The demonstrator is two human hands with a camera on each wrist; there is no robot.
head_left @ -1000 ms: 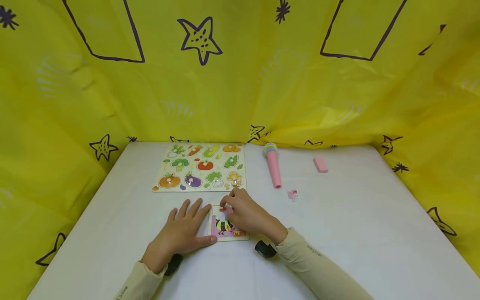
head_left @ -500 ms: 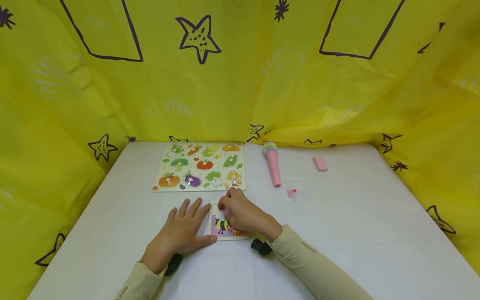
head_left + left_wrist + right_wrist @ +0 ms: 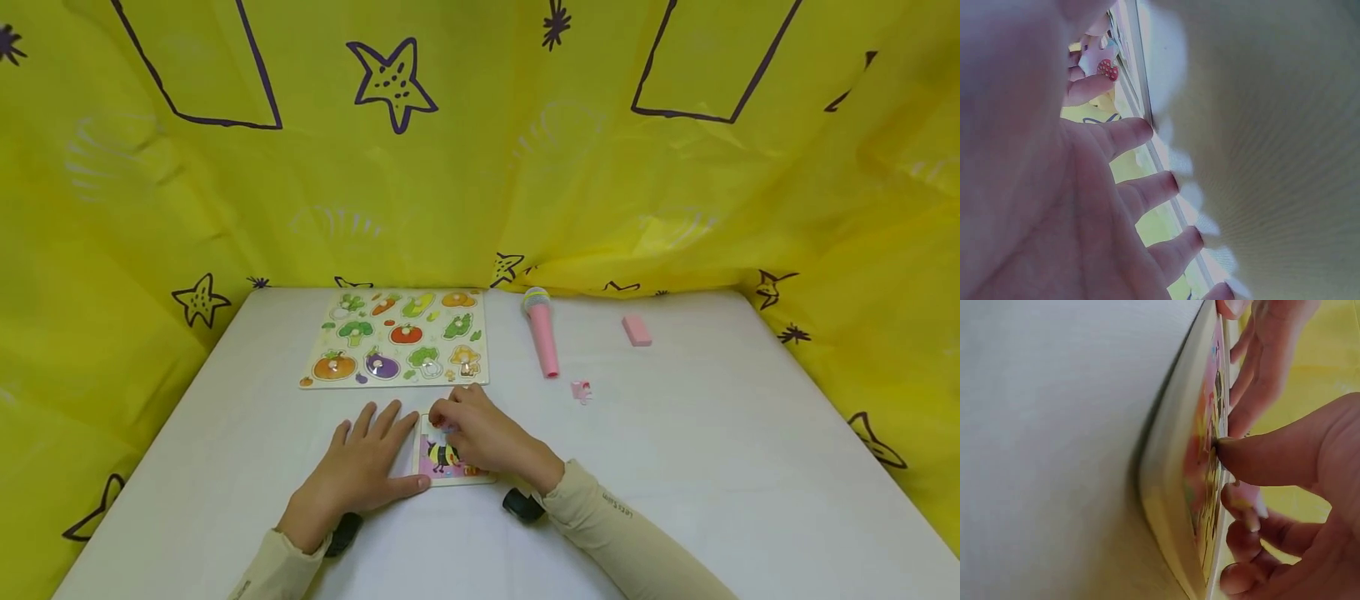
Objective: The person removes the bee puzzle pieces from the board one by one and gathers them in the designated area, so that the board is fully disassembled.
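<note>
A small framed jigsaw puzzle with a bee picture lies on the white table. My left hand rests with fingers spread, its index fingertip and thumb at the puzzle's left edge. Over the puzzle's upper part, my right hand pinches a pink puzzle piece with a red, white-dotted patch. The right wrist view shows that piece between the fingers, while the thumb touches the picture's face. The right hand hides the puzzle's upper right part.
Behind the hands lies a vegetable peg puzzle board. To its right are a pink toy microphone, a pink block and a loose pink puzzle piece. A yellow patterned curtain surrounds the table's back and sides.
The right hand has shifted slightly left over the puzzle, still pinching the piece, with its fingers more closed over it. The left hand has kept its place at the puzzle's edge.
</note>
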